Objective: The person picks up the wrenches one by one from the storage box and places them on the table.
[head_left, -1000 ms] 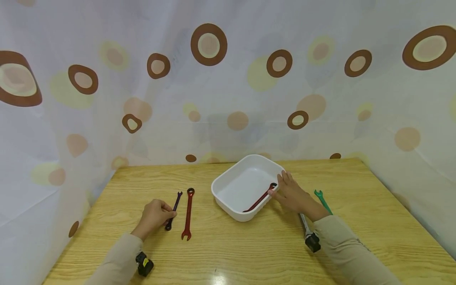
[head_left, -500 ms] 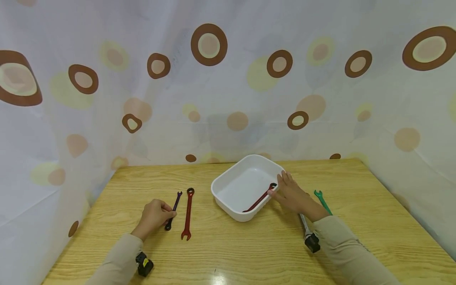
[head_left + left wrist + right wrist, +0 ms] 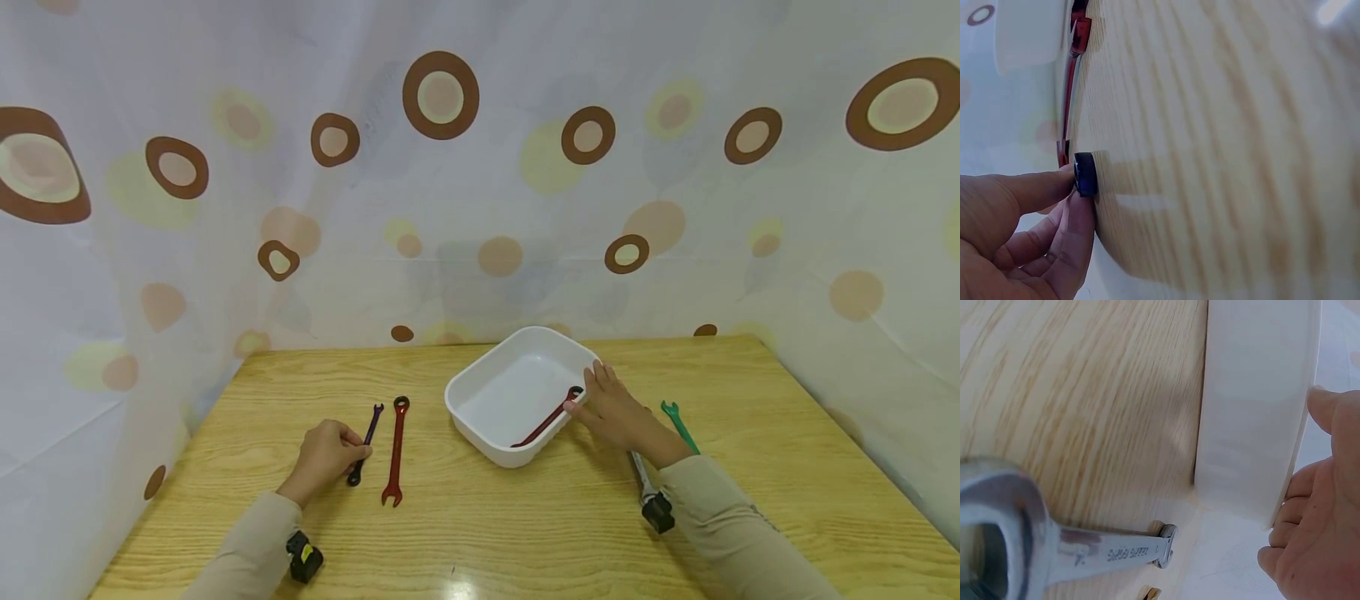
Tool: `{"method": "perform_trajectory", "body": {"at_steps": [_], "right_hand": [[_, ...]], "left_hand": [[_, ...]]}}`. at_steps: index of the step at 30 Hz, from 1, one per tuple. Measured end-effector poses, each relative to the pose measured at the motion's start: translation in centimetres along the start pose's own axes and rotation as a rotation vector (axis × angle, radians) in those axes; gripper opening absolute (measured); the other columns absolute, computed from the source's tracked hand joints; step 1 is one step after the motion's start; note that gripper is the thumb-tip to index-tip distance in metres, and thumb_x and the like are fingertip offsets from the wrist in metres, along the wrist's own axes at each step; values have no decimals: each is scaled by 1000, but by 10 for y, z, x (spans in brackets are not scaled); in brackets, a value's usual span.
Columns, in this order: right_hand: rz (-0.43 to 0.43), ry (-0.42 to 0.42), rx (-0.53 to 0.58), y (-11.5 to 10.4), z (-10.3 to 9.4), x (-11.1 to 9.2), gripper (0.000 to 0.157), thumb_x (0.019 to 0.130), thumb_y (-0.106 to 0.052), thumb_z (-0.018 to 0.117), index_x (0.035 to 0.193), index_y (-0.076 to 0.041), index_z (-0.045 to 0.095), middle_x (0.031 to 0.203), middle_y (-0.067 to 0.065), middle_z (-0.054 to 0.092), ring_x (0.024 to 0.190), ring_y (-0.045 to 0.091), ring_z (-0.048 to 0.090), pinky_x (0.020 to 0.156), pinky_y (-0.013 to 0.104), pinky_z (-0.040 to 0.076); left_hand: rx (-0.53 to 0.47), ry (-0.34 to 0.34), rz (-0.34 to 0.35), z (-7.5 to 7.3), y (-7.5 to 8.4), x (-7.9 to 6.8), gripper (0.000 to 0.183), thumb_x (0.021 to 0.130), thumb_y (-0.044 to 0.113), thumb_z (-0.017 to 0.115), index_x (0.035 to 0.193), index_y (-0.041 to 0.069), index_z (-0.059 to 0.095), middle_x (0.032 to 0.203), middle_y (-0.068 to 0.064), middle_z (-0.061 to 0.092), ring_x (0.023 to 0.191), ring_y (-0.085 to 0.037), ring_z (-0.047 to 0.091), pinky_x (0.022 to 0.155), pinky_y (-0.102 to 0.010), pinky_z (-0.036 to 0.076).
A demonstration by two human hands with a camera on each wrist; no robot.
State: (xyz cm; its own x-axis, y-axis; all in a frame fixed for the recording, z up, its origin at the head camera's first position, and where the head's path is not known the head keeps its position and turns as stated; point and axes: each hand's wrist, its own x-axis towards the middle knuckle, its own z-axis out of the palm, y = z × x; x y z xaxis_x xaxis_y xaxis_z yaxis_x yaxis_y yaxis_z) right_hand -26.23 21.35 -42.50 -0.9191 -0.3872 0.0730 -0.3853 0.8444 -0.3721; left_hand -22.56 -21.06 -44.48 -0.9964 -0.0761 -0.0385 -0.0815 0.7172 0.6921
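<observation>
In the head view my left hand pinches a small dark purple combination wrench that lies on the table at the left. The left wrist view shows thumb and fingertips on either side of its dark blue end. Just right of it lies a longer red wrench. My right hand rests at the right rim of a white plastic tub, thumb and fingertips touching the edge. Inside the tub another red wrench leans along the right wall.
A silver wrench lies on the table under my right wrist. Farther right is a green wrench, partly hidden by the forearm. A patterned curtain stands behind the wooden table. Black wrist cameras hang beneath both sleeves.
</observation>
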Motion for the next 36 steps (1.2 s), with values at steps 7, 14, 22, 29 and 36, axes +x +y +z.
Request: {"method": "perform_trajectory", "body": {"at_steps": [7,14,22,29,36], "right_hand": [[-7,2,3,0,-1,0,79,102,-42,43,142,21,18,150,41,5,139,53,1,111,62,12],[-34,14,-5,1,-2,0,71,103,-33,42,141,23,19,148,43,6,138,55,2,110,63,13],[-38,25,-15,1,-1,-1,66,105,-29,39,140,24,20,147,44,8,138,56,3,110,64,14],[-32,20,-7,1,2,-1,65,104,-27,40,140,24,20,147,43,8,138,55,3,110,63,14],[-29,28,-26,0,0,-1,66,105,-30,39,140,23,21,147,43,9,138,55,5,110,63,15]], "left_hand": [[50,-12,35,-6,4,2,13,82,9,75,83,-3,68,70,-5,67,58,-13,59,53,-28,50],[34,-7,149,-15,36,18,26,86,15,72,103,-4,69,89,-10,69,80,-23,66,67,-36,54],[-172,-126,221,1,102,31,36,85,13,74,117,1,65,110,-16,67,100,-28,65,80,-35,55],[-224,-208,281,32,146,37,36,82,10,77,115,-2,66,110,-16,67,99,-26,66,83,-33,54],[-256,-289,302,72,168,41,40,81,10,77,118,-1,66,113,-14,68,102,-25,66,83,-32,54]]}}
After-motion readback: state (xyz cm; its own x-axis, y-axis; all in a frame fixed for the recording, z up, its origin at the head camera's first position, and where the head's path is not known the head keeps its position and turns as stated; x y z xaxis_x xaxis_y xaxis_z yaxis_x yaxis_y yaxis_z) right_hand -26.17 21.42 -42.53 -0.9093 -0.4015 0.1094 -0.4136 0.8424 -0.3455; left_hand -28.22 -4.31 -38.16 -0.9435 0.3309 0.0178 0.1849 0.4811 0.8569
